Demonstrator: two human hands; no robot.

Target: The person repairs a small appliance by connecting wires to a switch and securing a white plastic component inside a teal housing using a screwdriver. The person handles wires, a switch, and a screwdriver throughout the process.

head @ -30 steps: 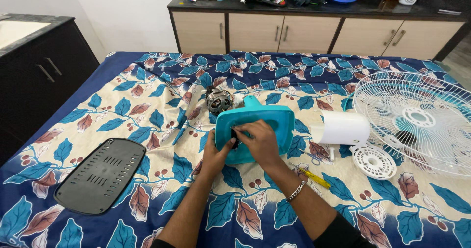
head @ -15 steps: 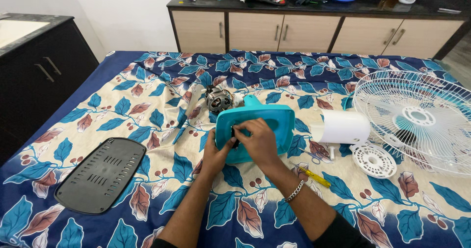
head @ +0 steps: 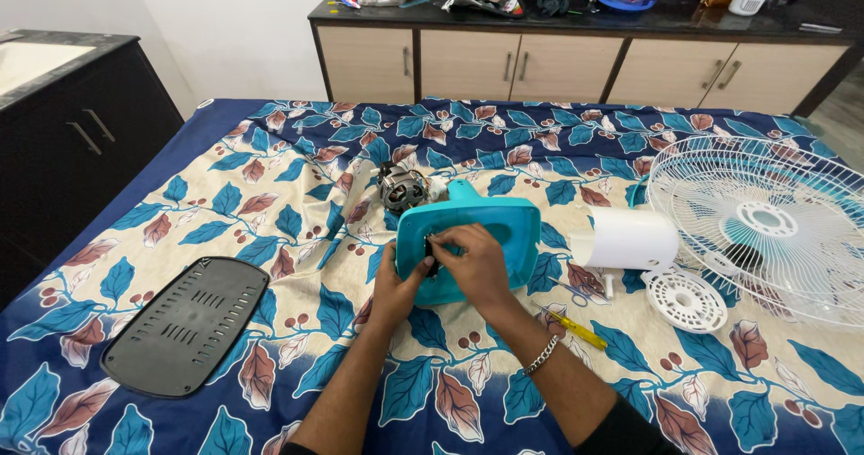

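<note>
Centrally, turquoise fan base point(head: 490, 230) is lying on the floral bedsheet point(head: 270, 203), motor point(head: 401, 187) just behind it; left hand point(head: 399, 284) is gripping base's near-left edge, fingers curled; right hand point(head: 477, 261) is pinching a small part on base, fingers narrow; yellow screwdriver point(head: 576, 331) is lying nr right wrist; black cover plate point(head: 184, 324) well apart, left.

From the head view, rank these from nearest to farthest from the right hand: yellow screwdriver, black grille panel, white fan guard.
From the right hand:
1. Yellow screwdriver, just right, beside the forearm.
2. White fan guard, far right.
3. Black grille panel, far left.
</note>
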